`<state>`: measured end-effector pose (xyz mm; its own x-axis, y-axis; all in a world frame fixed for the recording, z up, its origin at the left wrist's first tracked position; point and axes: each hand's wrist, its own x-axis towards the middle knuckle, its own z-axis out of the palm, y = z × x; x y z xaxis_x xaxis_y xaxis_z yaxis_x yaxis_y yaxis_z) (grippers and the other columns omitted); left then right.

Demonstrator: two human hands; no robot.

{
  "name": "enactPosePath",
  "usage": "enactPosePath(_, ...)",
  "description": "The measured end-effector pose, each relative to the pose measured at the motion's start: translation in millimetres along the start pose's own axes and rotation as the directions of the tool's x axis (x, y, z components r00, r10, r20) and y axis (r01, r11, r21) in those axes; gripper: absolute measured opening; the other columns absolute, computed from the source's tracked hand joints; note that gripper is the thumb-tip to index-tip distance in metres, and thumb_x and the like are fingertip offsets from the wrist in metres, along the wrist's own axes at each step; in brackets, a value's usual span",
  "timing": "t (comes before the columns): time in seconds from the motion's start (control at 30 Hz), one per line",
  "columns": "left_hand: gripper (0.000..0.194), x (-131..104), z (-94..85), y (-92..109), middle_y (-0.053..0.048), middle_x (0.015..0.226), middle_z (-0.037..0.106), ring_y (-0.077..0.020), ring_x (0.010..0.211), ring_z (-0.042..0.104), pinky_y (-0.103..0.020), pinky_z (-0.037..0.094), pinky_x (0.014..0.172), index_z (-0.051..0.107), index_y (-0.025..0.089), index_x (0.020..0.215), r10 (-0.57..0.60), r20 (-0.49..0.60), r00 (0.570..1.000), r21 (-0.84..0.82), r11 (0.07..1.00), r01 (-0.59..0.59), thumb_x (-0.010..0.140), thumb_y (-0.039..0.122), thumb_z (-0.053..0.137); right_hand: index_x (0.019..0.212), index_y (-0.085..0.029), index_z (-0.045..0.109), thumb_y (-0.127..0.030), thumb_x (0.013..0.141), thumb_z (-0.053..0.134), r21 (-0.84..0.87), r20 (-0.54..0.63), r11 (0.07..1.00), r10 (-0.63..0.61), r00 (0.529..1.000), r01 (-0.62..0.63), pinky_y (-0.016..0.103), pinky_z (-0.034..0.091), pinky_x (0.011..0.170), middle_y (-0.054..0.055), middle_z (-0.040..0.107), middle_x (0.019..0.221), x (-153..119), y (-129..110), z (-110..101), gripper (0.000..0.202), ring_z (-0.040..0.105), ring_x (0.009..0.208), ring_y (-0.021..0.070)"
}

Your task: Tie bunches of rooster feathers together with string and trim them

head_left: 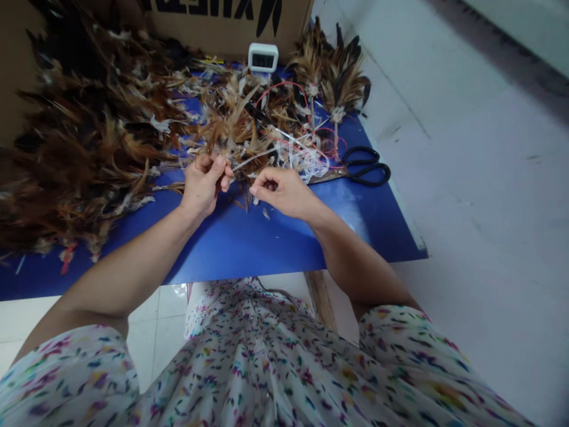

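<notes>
My left hand (202, 184) is closed in a pinch around the base of a small bunch of brown feathers (226, 133), whose tips point up and away from me. Just to its right, my right hand (287, 193) has thumb and forefinger pressed together; whatever lies between them is too small to make out. A pale strip (255, 158) runs from near my left fingers toward a tangle of white plastic strips (306, 159). Black-handled scissors (367, 166) lie right of the tangle, their blades partly covered.
Heaped brown feathers (98, 148) cover the left side of the blue table (284, 249). A white digital clock (263, 58) stands before a cardboard box (204, 29). Feather bundles on sticks (342, 77) lie at the back right, near red string (284, 84).
</notes>
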<state>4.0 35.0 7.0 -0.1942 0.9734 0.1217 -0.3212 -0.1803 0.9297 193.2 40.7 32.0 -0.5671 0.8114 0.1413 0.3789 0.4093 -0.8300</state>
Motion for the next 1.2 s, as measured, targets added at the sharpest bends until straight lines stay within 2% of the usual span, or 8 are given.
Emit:
enactPosePath(0.23,0.036,-1.2,0.8,-0.1,0.006,0.055,0.061,-0.0019,0.036,0.045,-0.015,0.035,0.037,0.054,0.017,0.067,-0.002,0.001,1.0,0.02,1.0,0.002,0.082,0.037,0.079,0.072,-0.016,0.062,-0.037,0.085,0.074,-0.475,0.102,0.873,-0.068,0.992,0.108,0.034,0.037,0.08,0.004,0.062,0.077,-6.6,-6.4,14.9,0.027,0.053,0.078,0.0171)
enactPosePath(0.3,0.036,-1.5,0.6,-0.7,0.006,0.055,0.061,-0.0019,0.037,0.046,-0.015,0.035,0.037,0.054,0.017,0.068,0.0,0.005,1.0,0.036,0.999,0.0,0.081,0.038,0.08,0.075,-0.016,0.064,-0.031,0.087,0.071,-0.533,0.138,0.838,-0.051,0.989,0.118,0.036,0.037,0.083,0.006,0.065,0.082,-7.8,-7.7,20.1,0.021,0.055,0.084,0.0195)
enactPosePath(0.43,0.039,-1.4,-0.4,-2.2,0.005,0.056,0.062,-0.0019,0.037,0.046,-0.015,0.036,0.037,0.053,0.017,0.067,0.019,0.015,1.0,0.055,0.998,-0.02,0.08,0.041,0.08,0.074,-0.015,0.065,-0.014,0.086,0.062,-0.455,0.17,0.885,-0.027,0.985,0.102,0.032,0.037,0.077,0.005,0.064,0.077,-6.7,-6.7,21.3,0.012,0.054,0.076,0.0157)
enactPosePath(0.63,0.04,-0.1,-2.7,-4.8,0.005,0.056,0.062,-0.0023,0.037,0.046,-0.016,0.036,0.037,0.054,0.017,0.067,0.035,0.037,0.999,0.06,0.998,-0.037,0.079,0.045,0.08,0.07,-0.016,0.062,-0.021,0.083,0.064,-0.128,0.043,0.991,0.054,0.998,-0.048,0.027,0.034,0.063,-0.003,0.058,0.064,-3.1,-4.1,4.8,0.014,0.047,0.059,0.0091)
enactPosePath(0.73,0.041,0.5,-4.8,-7.0,0.005,0.057,0.062,-0.0026,0.038,0.047,-0.017,0.036,0.037,0.053,0.018,0.067,0.041,0.058,0.997,0.047,0.998,-0.044,0.078,0.047,0.081,0.07,-0.016,0.062,-0.022,0.083,0.066,-0.185,0.016,0.983,0.01,1.0,-0.006,0.027,0.035,0.065,-0.002,0.059,0.066,-3.3,-4.8,1.1,0.015,0.048,0.062,0.0097)
enactPosePath(0.9,0.044,2.1,-9.0,-11.5,0.004,0.059,0.063,-0.0029,0.04,0.048,-0.016,0.038,0.039,0.054,0.019,0.069,0.054,0.075,0.996,0.065,0.996,-0.059,0.076,0.053,0.08,0.073,-0.015,0.064,-0.034,0.087,0.07,-0.53,0.123,0.843,-0.027,0.992,0.089,0.035,0.037,0.081,0.006,0.066,0.081,-7.3,-9.5,14.2,0.023,0.056,0.082,0.0191)
enactPosePath(1.0,0.047,2.8,-10.0,-13.2,0.004,0.059,0.063,-0.0029,0.039,0.048,-0.016,0.038,0.038,0.053,0.019,0.068,0.068,0.087,0.994,0.075,0.994,-0.074,0.073,0.057,0.08,0.081,-0.014,0.067,-0.025,0.091,0.063,-0.607,0.15,0.786,-0.027,0.988,0.114,0.038,0.036,0.087,0.009,0.068,0.089,-8.7,-10.8,21.3,0.015,0.058,0.092,0.0227)
enactPosePath(1.2,0.045,-0.7,-4.0,-7.5,0.005,0.057,0.062,-0.0025,0.038,0.046,-0.016,0.037,0.038,0.053,0.019,0.069,0.033,0.063,0.998,0.079,0.996,-0.037,0.075,0.054,0.08,0.07,-0.016,0.062,-0.014,0.081,0.06,-0.309,0.086,0.951,0.019,0.996,0.008,0.029,0.037,0.07,0.001,0.062,0.071,-5.5,-5.7,11.1,0.012,0.052,0.067,0.0125)
